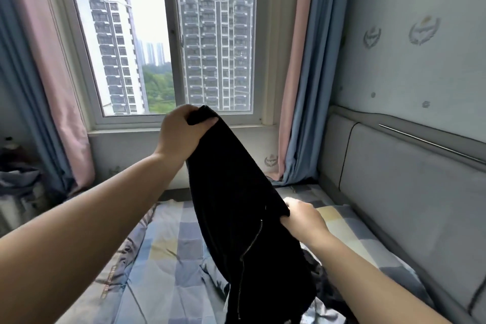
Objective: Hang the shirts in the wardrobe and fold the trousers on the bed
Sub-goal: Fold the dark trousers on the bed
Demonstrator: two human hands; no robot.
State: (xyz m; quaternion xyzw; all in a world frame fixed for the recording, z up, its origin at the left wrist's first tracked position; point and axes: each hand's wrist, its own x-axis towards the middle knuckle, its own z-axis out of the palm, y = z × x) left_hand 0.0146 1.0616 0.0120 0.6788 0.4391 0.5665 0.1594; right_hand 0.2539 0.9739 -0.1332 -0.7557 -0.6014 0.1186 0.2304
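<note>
A black garment with a zip [236,213], probably trousers, hangs above the bed [168,250]. My left hand [181,131] grips its top end, raised in front of the window. My right hand [302,216] holds the garment's right edge lower down, over the bed. The garment's bottom end trails onto the checked sheet. More dark cloth [323,284] lies on the bed behind my right forearm, partly hidden.
A padded grey headboard [399,181] runs along the right side. The window [171,39] with pink and blue curtains [297,102] is straight ahead. A pile of grey cloth [18,181] sits at the far left beside the bed.
</note>
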